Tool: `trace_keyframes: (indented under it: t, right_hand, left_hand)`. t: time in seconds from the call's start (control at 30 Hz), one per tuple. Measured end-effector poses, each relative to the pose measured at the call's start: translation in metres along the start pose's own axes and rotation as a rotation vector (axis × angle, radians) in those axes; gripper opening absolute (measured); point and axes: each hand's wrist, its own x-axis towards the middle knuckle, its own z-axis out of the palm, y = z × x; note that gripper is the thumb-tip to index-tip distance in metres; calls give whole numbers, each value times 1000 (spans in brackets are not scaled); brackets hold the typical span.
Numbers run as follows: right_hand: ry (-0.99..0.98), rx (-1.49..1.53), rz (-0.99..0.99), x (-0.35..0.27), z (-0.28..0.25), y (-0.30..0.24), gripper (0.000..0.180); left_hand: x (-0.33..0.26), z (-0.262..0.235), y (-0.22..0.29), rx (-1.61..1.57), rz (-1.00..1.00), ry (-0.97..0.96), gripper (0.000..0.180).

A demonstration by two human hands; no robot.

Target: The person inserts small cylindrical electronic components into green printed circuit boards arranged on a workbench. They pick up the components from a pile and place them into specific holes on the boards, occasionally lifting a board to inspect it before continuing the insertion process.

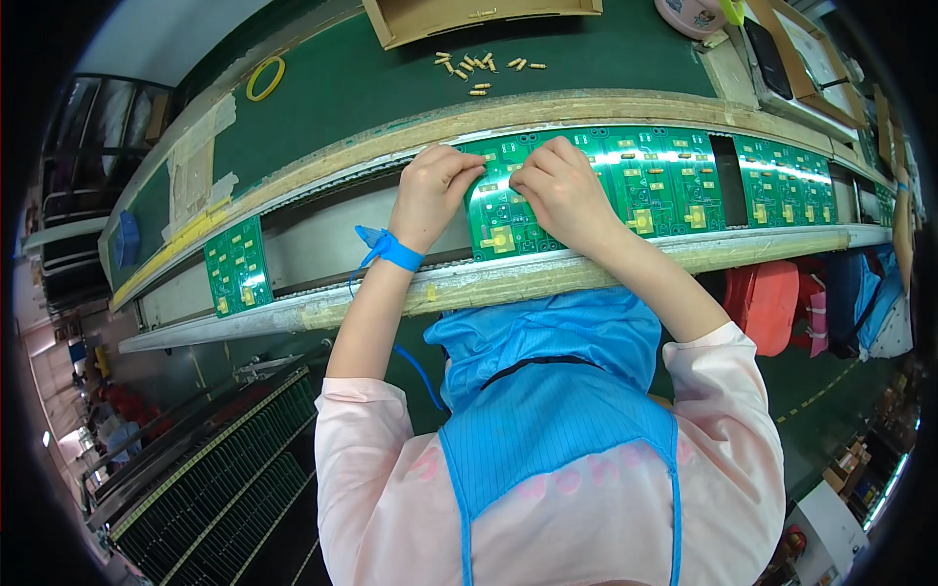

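Observation:
A green circuit board panel [630,190] lies on the rail conveyor in front of me, with small tan components on it. My left hand [433,190], wearing a blue wrist strap [399,252], is at the panel's upper left edge. Its thumb and forefinger are pinched together, and whatever is between them is too small to name. Over the panel's left half, my right hand [564,195] has its fingers bent together and pointing down at the board. What those fingertips hold, if anything, is hidden. Loose tan cylindrical components [477,64] lie scattered on the green tabletop beyond the conveyor.
Another board [237,269] sits further left on the conveyor, and one more [787,184] to the right. A cardboard box [430,24] and a yellow tape ring [265,78] are on the table. The conveyor's front rail [366,305] runs beneath my forearms. Slotted racks [215,479] stand lower left.

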Motion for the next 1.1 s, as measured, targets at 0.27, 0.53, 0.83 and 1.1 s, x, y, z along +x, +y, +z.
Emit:
trace_keyframes:
  t: [0.27, 0.53, 0.83, 1.1]
  right_hand:
    - [14, -9, 1, 1, -1, -2, 10]
    - [14, 0, 17, 1, -3, -3, 10]
    - [-102, 171, 82, -14, -1, -61, 23]
    - [-308, 63, 202, -21, -5, -82, 22]
  left_hand:
    - [2, 4, 5, 76, 80, -61, 15]
    - [0, 1, 7, 145, 95, -72, 18]
    - [7, -4, 16, 274, 226, -85, 17]
    - [-12, -35, 17, 197, 6, 97, 15]
